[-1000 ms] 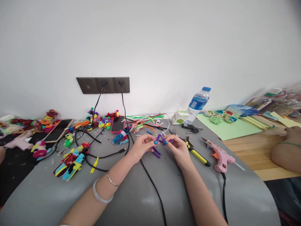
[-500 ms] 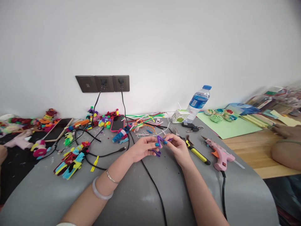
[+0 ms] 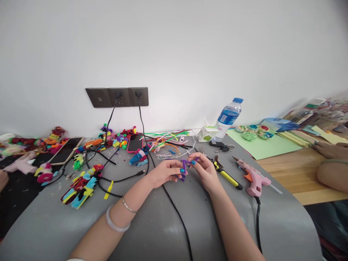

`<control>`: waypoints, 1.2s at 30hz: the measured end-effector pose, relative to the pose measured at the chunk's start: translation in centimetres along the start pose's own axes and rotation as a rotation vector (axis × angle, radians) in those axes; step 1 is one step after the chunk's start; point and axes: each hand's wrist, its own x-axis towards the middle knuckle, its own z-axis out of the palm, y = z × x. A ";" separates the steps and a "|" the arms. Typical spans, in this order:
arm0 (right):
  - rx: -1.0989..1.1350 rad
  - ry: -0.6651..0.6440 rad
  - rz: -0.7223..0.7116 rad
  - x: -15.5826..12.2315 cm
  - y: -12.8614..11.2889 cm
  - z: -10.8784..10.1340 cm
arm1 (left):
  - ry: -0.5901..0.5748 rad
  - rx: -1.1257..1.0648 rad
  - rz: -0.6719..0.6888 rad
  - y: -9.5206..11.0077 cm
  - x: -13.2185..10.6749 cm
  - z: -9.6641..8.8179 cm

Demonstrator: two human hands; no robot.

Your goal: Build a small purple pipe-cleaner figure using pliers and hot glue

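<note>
A purple pipe cleaner [image 3: 185, 166], bent into a zigzag, spans the gap between my two hands above the grey table [image 3: 152, 228]. My left hand [image 3: 166, 172] pinches its lower part between thumb and fingers. With thumb and forefinger, my right hand [image 3: 202, 168] grips the upper end. Part of the pipe cleaner is hidden behind the left fingers. Just right of my right hand lies a yellow-and-black cutting tool [image 3: 227, 175]. Beyond the hands sits a pile of loose coloured pipe cleaners [image 3: 168, 139].
Pink glue gun [image 3: 255, 181] lies at right, its cord trailing forward. A water bottle [image 3: 228, 117], juice carton [image 3: 207, 134] and keys [image 3: 224, 146] stand or lie behind. Left are a colourful pipe-cleaner figure [image 3: 83, 186], phone [image 3: 66, 150] and black cables [image 3: 176, 210]. Another person's hand [image 3: 330, 149] rests far right.
My right hand has shifted slightly, and the upper end of the purple pipe cleaner now forms a wider, more open zigzag. My left hand keeps its hold.
</note>
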 end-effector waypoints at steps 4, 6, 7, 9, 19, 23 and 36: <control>-0.015 0.000 0.008 -0.1 0.1 -0.2 | -0.018 -0.010 0.002 0.0 0.0 0.0; -0.029 0.002 0.004 -0.1 0.2 -0.2 | -0.022 -0.003 -0.007 0.0 0.0 0.1; -0.034 0.002 0.003 -0.1 0.2 -0.2 | -0.018 0.001 -0.015 0.0 0.0 0.1; -0.045 0.001 0.001 -0.2 0.1 -0.2 | 0.003 0.002 -0.028 0.0 0.0 0.1; -0.070 -0.038 -0.031 -0.3 -0.4 -0.1 | -0.023 0.019 -0.032 0.2 -0.1 0.5; -0.062 -0.051 -0.056 -0.3 -0.4 0.0 | -0.022 0.023 -0.017 0.2 -0.2 0.5; -0.004 -0.091 0.016 -0.3 -0.8 0.3 | 0.067 0.012 0.028 -0.3 0.2 0.1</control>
